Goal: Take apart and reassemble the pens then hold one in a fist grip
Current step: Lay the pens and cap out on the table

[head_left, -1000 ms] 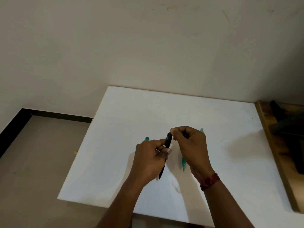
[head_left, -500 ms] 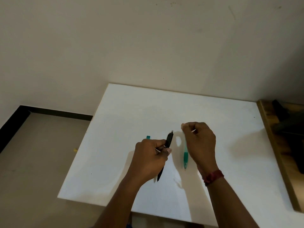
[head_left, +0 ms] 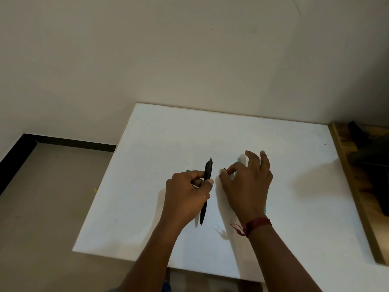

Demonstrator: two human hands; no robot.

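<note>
Grip of left hand point(head_left: 186, 193) closes round black pen point(head_left: 208, 172), while right hand point(head_left: 249, 186) pinches tiny dark piece point(head_left: 224, 169).

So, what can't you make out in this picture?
All head view:
- Teal pen: mostly under the right hand.
- Tiny part pinched by that hand: too small to identify.
- Teal bit: mostly behind the left hand, which grips the black pen.
- Dark thing: dim, cut off by the right edge.
</note>
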